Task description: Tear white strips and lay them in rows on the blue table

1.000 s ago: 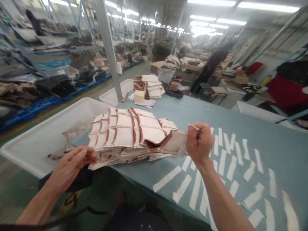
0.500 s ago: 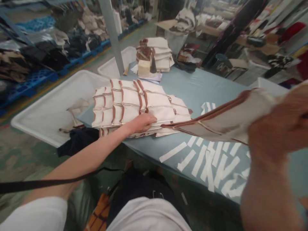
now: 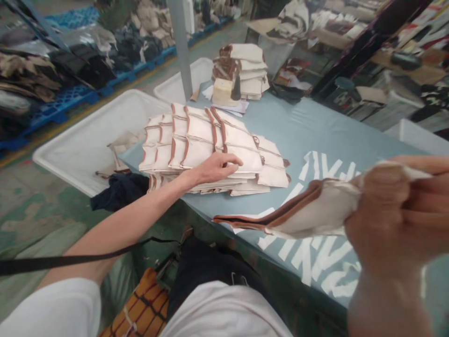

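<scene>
My right hand point(image 3: 393, 206) is closed on a cream fabric piece with brown edging point(image 3: 308, 208), holding it over the right part of the table. The piece's brown-edged end hangs to the left, towards the table's front edge. Over the front of a large stack of similar cream pieces point(image 3: 199, 135), my left hand point(image 3: 222, 166) is open, its fingers bent and thumb apart from them. Nothing shows in its grasp; whether the fingertips touch the top piece, I cannot tell. Brown edges run in rows across the overlapping pieces of the stack.
Many white strips point(image 3: 303, 262) lie on the blue-grey table point(image 3: 298, 121). Behind stand another cream pile point(image 3: 250, 61), a yellowish block point(image 3: 221, 91) and a dark cone point(image 3: 235, 88). A white bin point(image 3: 70, 145) is left of the table, near a metal post point(image 3: 180, 47).
The fabric piece in my right hand has swung down and nearer to me, its free end leaving the stack. My left hand has lifted slightly and its fingers have loosened. The view has shifted.
</scene>
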The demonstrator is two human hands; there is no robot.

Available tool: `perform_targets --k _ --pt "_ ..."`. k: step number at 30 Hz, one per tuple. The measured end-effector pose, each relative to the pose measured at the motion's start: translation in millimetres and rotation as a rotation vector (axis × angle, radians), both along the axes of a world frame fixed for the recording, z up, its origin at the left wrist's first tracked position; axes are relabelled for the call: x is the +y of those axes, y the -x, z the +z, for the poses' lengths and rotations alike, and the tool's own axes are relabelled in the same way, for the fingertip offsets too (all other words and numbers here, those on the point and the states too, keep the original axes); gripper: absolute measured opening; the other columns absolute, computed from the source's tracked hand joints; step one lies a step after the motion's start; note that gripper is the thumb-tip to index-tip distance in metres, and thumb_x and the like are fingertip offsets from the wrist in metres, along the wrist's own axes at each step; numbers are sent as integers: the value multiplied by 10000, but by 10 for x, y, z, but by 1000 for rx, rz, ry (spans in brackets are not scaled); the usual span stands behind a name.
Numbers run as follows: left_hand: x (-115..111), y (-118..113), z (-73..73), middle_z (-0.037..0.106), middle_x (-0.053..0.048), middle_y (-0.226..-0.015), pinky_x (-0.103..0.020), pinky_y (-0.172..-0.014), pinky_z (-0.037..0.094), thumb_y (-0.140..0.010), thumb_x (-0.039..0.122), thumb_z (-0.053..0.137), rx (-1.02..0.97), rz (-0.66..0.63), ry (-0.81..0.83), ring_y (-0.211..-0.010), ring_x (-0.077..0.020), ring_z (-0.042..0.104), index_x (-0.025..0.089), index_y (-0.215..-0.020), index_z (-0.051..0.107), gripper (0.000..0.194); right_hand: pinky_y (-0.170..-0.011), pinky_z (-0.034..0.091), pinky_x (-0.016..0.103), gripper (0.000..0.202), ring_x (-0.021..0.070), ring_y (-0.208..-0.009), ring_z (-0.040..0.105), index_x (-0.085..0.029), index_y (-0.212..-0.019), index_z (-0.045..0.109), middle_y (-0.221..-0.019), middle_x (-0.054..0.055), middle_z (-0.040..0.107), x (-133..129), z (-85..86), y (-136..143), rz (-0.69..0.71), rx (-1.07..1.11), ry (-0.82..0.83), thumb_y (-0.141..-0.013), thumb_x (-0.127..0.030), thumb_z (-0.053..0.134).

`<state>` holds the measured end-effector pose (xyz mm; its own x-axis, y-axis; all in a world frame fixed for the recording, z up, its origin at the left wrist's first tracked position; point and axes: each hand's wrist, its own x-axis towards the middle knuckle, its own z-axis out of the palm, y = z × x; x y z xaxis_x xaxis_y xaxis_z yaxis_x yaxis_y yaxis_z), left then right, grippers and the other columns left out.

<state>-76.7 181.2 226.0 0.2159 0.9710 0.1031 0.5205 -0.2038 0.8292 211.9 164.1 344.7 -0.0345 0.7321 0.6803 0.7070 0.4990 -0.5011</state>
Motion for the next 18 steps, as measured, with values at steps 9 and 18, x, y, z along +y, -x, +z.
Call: perform_targets --k 9,18 --pt "-764 -398 877 730 0 -767 -242 -697 538 -1023 342 510 -176 142 -51 -722 -163 688 200 -852 697 291 -423 285 223 262 93 -378 399 -221 -859 580 -510 -84 472 -125 -110 221 146 -23 72 -1062 -359 488" --pt "-888 -436 732 743 7 -748 -244 -646 520 -869 290 673 -96 136 -108 -668 -167 679 222 -827 715 90 -464 318 239 299 112 -407 476 -215 -859 595 -549 -43 570 -246 -481 437 99 91 92 -1068 -379 458"
